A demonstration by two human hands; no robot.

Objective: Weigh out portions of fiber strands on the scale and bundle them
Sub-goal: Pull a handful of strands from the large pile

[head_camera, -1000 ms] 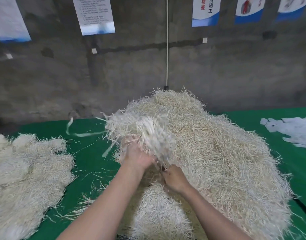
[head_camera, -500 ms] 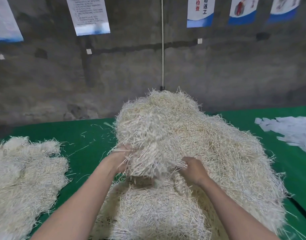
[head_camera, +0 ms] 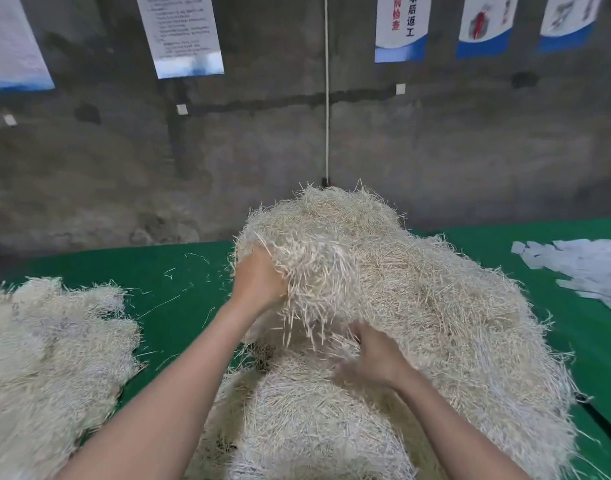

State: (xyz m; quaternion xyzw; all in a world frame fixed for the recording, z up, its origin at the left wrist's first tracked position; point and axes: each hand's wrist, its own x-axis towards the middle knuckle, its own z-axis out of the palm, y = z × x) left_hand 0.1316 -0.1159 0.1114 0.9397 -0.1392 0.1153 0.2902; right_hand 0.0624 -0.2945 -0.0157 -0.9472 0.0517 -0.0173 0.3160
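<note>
A big heap of pale fiber strands (head_camera: 418, 306) lies on the green table (head_camera: 179, 299) in front of me. My left hand (head_camera: 257, 284) grips a clump of strands (head_camera: 307, 282) at the heap's left flank, loose ends hanging below it. My right hand (head_camera: 375, 355) is lower, blurred, its fingers dug into the strands under that clump. No scale is in view.
A second, flatter pile of fiber strands (head_camera: 51, 358) covers the table's left side. White paper strips (head_camera: 581, 268) lie at the right. A grey wall with posters (head_camera: 183, 32) stands behind the table. A white cord (head_camera: 327, 98) hangs down to the heap.
My left hand has risen and shifted right along the heap with its clump. My right hand has dropped lower and pulled back toward me, into the strands beneath.
</note>
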